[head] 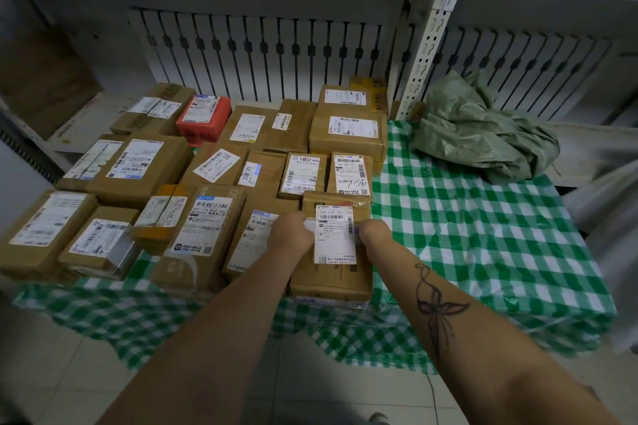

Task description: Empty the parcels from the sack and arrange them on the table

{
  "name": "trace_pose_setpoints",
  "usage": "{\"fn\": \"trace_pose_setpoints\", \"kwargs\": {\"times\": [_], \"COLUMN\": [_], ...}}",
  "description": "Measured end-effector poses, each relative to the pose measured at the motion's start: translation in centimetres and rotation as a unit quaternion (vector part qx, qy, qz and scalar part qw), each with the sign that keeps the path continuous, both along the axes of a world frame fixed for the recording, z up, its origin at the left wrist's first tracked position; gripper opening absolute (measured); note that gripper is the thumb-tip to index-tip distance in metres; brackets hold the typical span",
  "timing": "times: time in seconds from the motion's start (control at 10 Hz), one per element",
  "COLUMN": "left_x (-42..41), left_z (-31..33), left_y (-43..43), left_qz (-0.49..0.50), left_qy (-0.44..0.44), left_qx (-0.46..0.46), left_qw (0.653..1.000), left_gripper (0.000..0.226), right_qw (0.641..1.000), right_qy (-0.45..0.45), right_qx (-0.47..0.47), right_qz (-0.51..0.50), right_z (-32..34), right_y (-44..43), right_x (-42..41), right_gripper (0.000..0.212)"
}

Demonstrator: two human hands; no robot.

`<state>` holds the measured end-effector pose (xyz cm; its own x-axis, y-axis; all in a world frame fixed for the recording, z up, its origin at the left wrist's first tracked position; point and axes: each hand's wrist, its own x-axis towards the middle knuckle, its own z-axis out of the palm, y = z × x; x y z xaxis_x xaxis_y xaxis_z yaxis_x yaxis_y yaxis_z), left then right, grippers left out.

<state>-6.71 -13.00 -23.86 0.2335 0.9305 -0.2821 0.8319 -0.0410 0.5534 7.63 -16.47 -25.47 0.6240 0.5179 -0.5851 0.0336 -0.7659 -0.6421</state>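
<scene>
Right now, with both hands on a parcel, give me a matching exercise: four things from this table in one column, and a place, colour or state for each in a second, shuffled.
Column one:
1. red parcel
2. green sack
3. front brown parcel
4. tablecloth

Column two:
A. gripped by the left hand and right hand at the near edge
B. green and white checks
C. crumpled, far right
D. back row, left of centre

Pairs: 1-D, 2-C, 3-A, 4-B
</scene>
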Motion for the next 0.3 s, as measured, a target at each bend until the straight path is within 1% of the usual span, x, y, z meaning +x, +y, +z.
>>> {"fn": "trace_pose_setpoints", "kwargs": {"times": [0.1, 0.2, 0.3], "left_x": [0.1, 0.1, 0.2], "left_z": [0.0, 0.4, 0.9], "left_y": [0.0, -0.6, -1.0], "left_qz": [0.004, 0.002, 0.008], "left_qy": [0.003, 0.008, 0.005], "left_qx": [-0.001, -0.01, -0.005], "left_qw": [1.0, 1.0, 1.0], "left_gripper": [0.033, 0.036, 0.04], "right_qw": [1.0, 0.999, 1.0], "right_qy": [0.019, 0.022, 0.009], "right_qx": [-0.003, -0.008, 0.002], "right_qz": [-0.008, -0.027, -0.027], "right_z": [-0.3, -0.3, -0.2], "right_y": [0.5, 0.3, 0.5], "right_x": [0.0, -0.2, -0.4], "right_gripper": [0.022, 0.036, 0.045]}}
